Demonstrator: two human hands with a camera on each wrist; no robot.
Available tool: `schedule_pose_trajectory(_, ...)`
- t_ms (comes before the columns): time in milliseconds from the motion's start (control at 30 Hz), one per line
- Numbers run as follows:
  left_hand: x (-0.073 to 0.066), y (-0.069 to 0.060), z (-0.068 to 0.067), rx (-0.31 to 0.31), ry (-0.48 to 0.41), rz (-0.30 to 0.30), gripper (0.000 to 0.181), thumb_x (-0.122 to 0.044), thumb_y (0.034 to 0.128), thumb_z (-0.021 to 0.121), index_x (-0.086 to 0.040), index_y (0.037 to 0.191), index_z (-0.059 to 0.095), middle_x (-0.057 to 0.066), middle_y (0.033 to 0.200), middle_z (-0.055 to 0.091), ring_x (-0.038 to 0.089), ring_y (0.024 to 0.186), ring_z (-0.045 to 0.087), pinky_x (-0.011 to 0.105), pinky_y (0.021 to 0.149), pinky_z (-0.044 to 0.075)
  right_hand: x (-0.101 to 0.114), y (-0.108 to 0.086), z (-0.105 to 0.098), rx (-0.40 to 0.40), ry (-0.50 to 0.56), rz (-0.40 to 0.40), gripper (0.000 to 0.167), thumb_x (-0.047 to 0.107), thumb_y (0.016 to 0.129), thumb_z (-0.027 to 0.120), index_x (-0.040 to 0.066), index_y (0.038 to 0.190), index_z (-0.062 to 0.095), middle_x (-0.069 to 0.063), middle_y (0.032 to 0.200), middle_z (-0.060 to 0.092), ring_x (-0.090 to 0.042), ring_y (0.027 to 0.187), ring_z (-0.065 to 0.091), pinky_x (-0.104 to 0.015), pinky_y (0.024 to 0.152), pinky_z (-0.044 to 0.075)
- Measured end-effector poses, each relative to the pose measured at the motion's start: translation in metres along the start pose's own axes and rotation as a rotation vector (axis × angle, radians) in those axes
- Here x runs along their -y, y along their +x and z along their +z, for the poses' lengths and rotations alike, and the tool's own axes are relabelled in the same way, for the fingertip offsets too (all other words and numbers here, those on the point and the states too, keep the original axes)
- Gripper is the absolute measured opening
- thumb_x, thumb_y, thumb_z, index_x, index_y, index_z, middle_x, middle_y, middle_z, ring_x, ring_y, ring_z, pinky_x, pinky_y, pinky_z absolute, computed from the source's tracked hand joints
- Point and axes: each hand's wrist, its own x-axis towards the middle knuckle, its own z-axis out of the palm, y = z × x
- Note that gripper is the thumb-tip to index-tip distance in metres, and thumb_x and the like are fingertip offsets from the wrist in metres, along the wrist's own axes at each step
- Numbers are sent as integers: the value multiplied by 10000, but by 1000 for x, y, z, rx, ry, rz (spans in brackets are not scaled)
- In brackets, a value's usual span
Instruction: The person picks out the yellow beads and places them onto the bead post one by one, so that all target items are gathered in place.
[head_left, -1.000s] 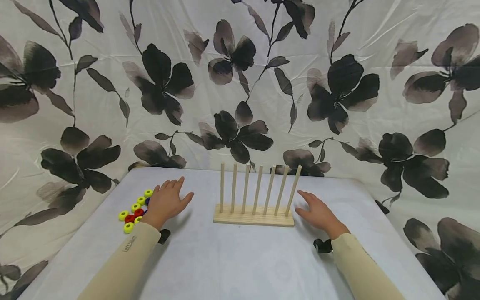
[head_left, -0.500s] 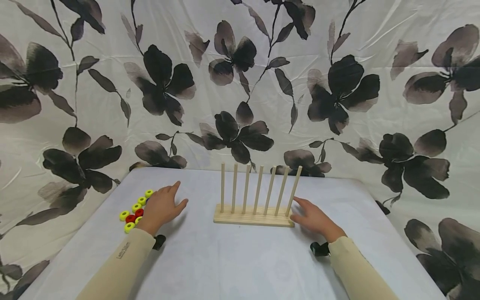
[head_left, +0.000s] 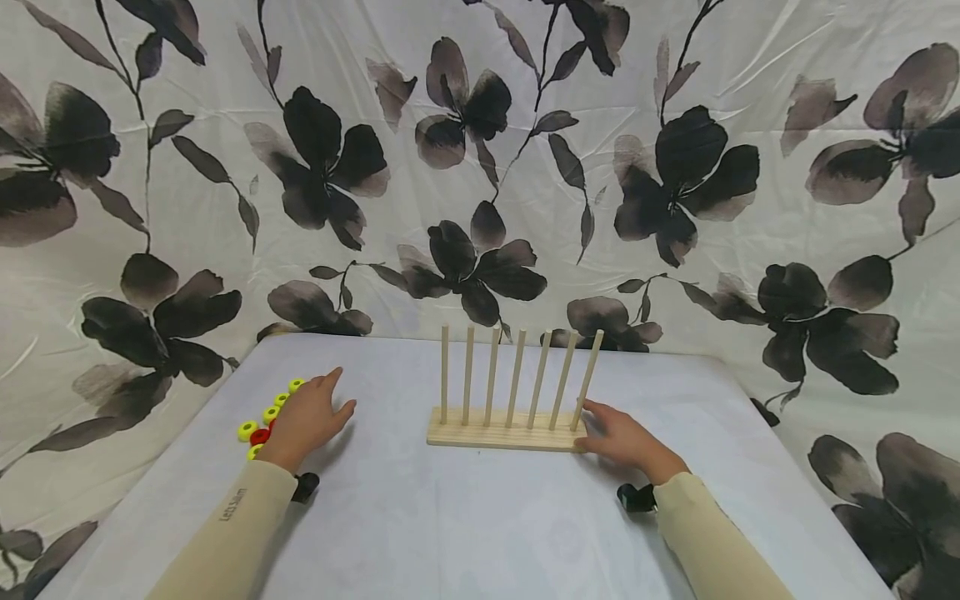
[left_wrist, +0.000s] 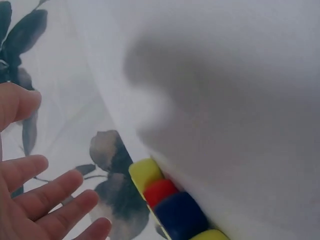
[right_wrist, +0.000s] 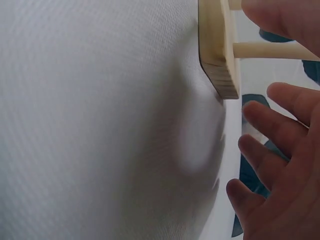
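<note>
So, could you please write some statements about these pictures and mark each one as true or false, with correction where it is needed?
1. The wooden rack has seven pegs. True.
2. The coloured rings are threaded on the pegs. False: the pegs are bare, and the rings lie on the table near the left hand.
3. The right hand is at the rack's right end. True.
4. The left hand is gripping something. False: it holds nothing that can be seen.
5. A blue ring shows in the left wrist view. True.
6. The table covering is flowered. False: it is plain white; the flowers are on the backdrop.
</note>
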Motion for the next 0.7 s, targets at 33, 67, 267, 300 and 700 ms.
schedule_pose_trajectory(33, 1, 0, 0, 4, -8, -6, 705, -334, 928, 592, 53, 1460, 340, 335, 1391, 458, 488, 1272, 450, 600, 1050, 388, 1, 0, 1, 2, 5, 4, 752, 361, 854, 669, 59, 1480, 381, -223, 1493, 411, -418, 1393, 363, -567, 1124, 318)
schedule_pose_trajectory(67, 2, 0, 0, 11, -15, -14, 705, -332, 929, 590, 54, 1462, 336, 335, 1396, 451, 489, 1276, 446, 602, 1051, 385, 1, 0, 2, 4, 6, 7, 754, 366, 853, 672, 68, 1482, 382, -216, 1495, 412, -414, 1393, 366, -565, 1122, 323)
schedule_pose_trajectory(267, 12, 3, 2, 55, -36, -59, 703, -333, 936, 579, 46, 1469, 322, 336, 1413, 427, 500, 1281, 432, 621, 1046, 375, 0, 2, 5, 14, 12, 26, 758, 366, 838, 699, 49, 1462, 410, -206, 1482, 435, -404, 1386, 381, -556, 1116, 337)
schedule_pose_trajectory(300, 14, 3, 3, 56, -34, -62, 702, -333, 936, 577, 46, 1469, 322, 335, 1413, 427, 502, 1280, 432, 624, 1046, 373, 0, 2, 5, 15, 10, 24, 755, 363, 836, 704, 40, 1455, 418, -205, 1478, 440, -402, 1384, 384, -552, 1117, 337)
schedule_pose_trajectory(700, 25, 9, 6, 82, 0, -88, 685, -310, 927, 583, 76, 1441, 346, 342, 1377, 460, 511, 1244, 452, 626, 1043, 373, -3, 2, 10, 10, -21, 21, 725, 366, 819, 728, 36, 1412, 476, -175, 1448, 485, -374, 1367, 419, -521, 1112, 357)
